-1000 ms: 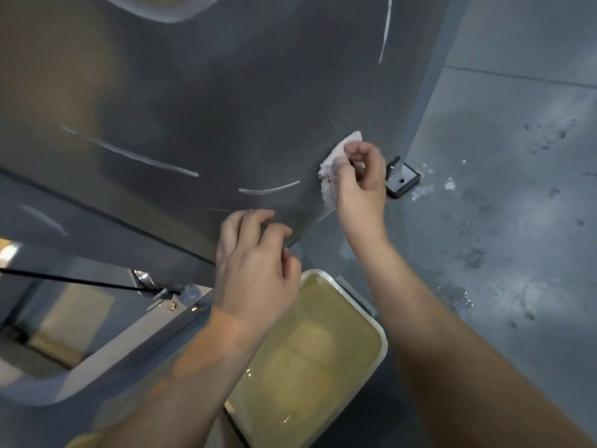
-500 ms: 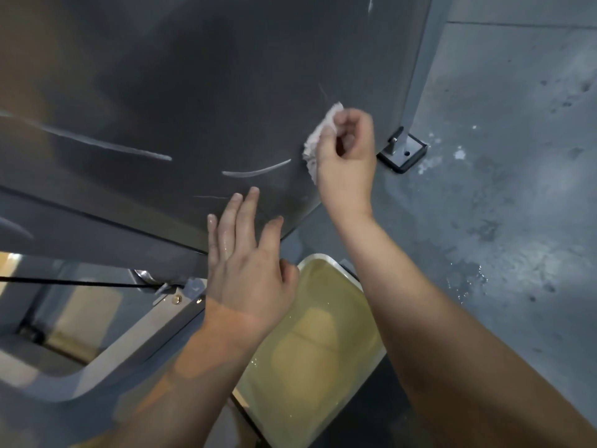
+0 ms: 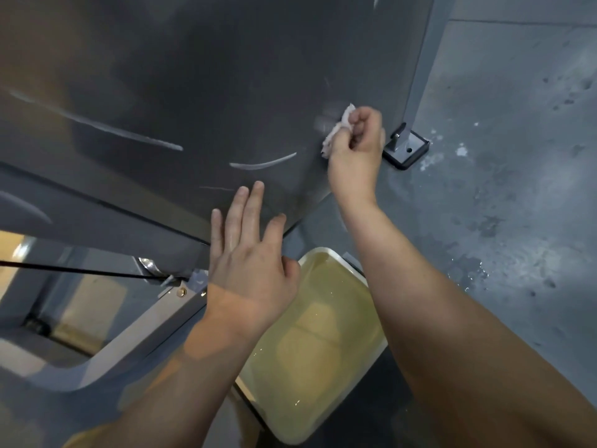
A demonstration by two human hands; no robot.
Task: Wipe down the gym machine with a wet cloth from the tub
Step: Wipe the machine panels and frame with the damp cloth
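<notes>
Two bare hands work at the broad dark grey metal panel of the gym machine (image 3: 193, 76), which fills the upper left of the view and carries a few pale curved streaks (image 3: 263, 163). The right hand (image 3: 357, 147) is curled into a loose fist around a small crumpled white cloth (image 3: 336, 134), and the cloth is pressed against the panel close to its right edge, with a faint wet smear just to its left. The left hand (image 3: 252, 253) holds nothing; its fingers (image 3: 248, 208) are straight and slightly spread, pointing up over the panel's lower edge, though whether the palm bears on the metal cannot be told. Below and between the two forearms sits a pale rectangular plastic tub (image 3: 324, 249) filled with cloudy yellowish water, on the floor just beside the machine's base. To the right of the cloth hand, a grey upright post (image 3: 423, 59) comes down to a black square foot plate (image 3: 407, 150) on the grey concrete floor (image 3: 517, 189), which is speckled with white spots and damp patches. At lower left, a thin black cable (image 3: 64, 270) runs across the machine's frame near a small brass-coloured bolt (image 3: 182, 291).
</notes>
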